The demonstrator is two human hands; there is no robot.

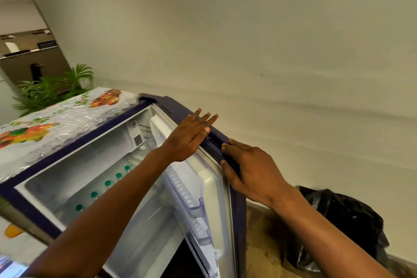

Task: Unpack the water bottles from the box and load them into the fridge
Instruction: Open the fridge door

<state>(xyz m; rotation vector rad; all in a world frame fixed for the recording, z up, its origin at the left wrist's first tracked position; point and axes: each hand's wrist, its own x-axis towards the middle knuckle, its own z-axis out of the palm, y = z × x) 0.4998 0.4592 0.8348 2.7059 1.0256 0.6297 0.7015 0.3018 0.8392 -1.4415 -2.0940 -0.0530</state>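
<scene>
- My left hand (189, 136) lies flat, fingers straight, on the top edge of the fridge door (220, 189); it holds nothing.
- My right hand (249, 169) grasps the outer edge of that same door, fingertips curled over its dark blue rim just beside my left hand.
- The fridge (67, 149) stands open, its door swung out to the right toward the wall.
- A row of water bottles (107, 184) with green caps already stands inside, lined along the front edge of an upper shelf, so I judge a good part of the loading is done.
- The door racks (191, 196) look bare as far as I can see; the lower shelves are mostly hidden behind my left arm.
- The box is not in view, so I cannot tell whether any bottles are left to unpack.
- With both hands on the door and none carrying a bottle, I take it I am either closing up or steadying the door between loads.
- A black bag (338, 228) sits on the floor by the wall, right of the door.
</scene>
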